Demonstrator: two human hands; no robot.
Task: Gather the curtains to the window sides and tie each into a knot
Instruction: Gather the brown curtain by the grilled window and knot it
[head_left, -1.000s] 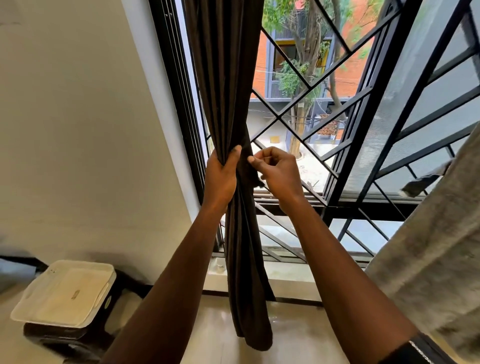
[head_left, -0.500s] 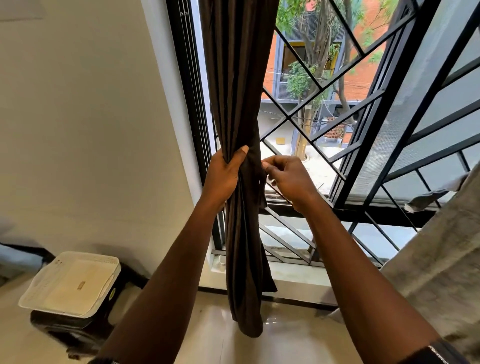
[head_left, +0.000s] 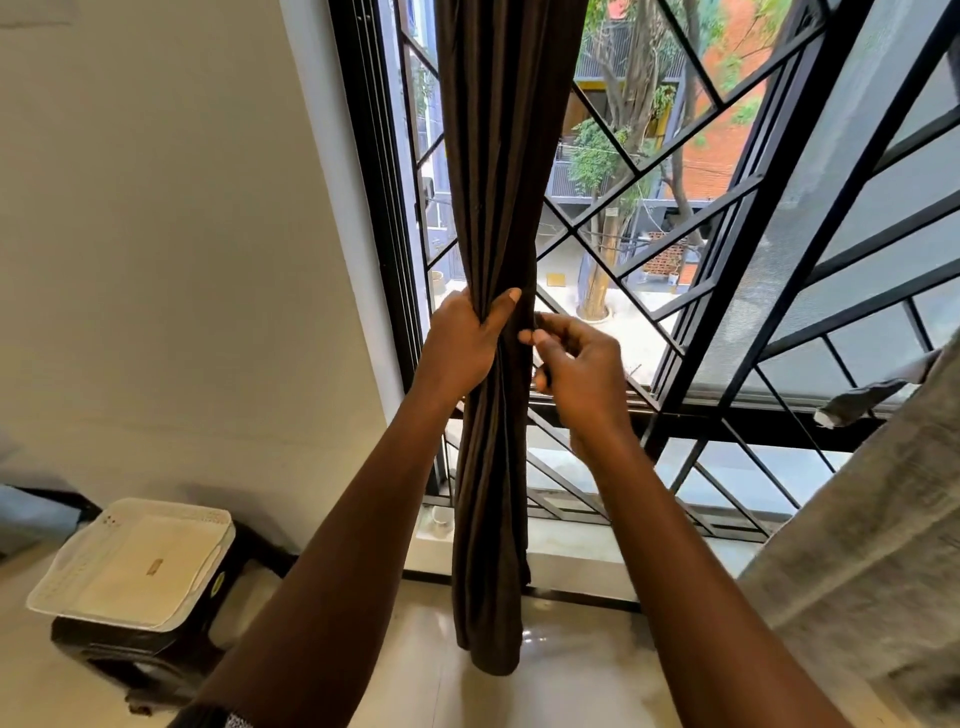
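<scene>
L hand clamps round the bunched dk brown curtain; R hand pinches its R edge.

Biggest first: pale wall fills the L, window w/ black diagonal grille fills upper R. Grey fabric hangs at far R, loose. Brown curtain hangs in front of the window's L side, gathered into a narrow column, not yet knotted, bottom end near the glossy floor. Low L by the wall: white perforated tray sits on a black stool. L thumb lies across the front folds, fingers wrapped behind; R fingers curled, thumb + fingertips meeting at the fabric edge, just beside L thumb. Small white cup on the sill, beside the curtain.
</scene>
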